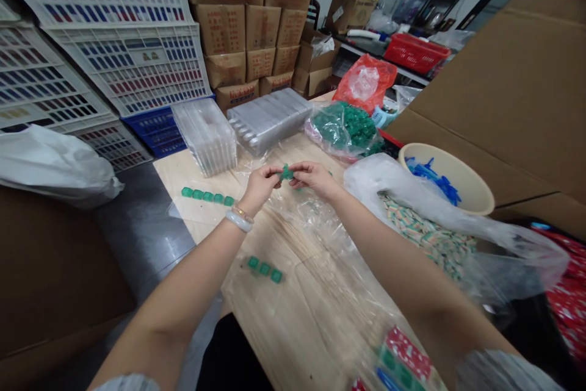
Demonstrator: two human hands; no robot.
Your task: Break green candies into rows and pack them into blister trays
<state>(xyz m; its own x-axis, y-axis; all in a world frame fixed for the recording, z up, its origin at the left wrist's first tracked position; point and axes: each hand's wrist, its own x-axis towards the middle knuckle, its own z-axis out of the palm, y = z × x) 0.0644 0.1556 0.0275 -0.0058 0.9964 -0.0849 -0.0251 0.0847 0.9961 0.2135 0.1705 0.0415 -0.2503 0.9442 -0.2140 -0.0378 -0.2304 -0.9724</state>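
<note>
Both my hands meet over the middle of the wooden table, pinching a small green piece [287,172] between their fingertips. My left hand [263,185] is closed on its left side, with bangles at the wrist. My right hand [315,177] is closed on its right side. The piece is too small to tell its exact kind. A row of green cubes [207,196] lies to the left of my left hand. Nearer to me is a shorter row of three green cubes [264,269]. Clear plastic film [315,214] lies under and below my right hand.
Stacked clear plastic trays [206,135] and a wrapped stack [270,116] stand beyond my hands, beside a bag of green pieces [348,125]. To the right are a cream bowl [478,193] with blue pieces and an open bag of small packets [425,235]. Crates [151,68] and cartons [224,28] stand behind.
</note>
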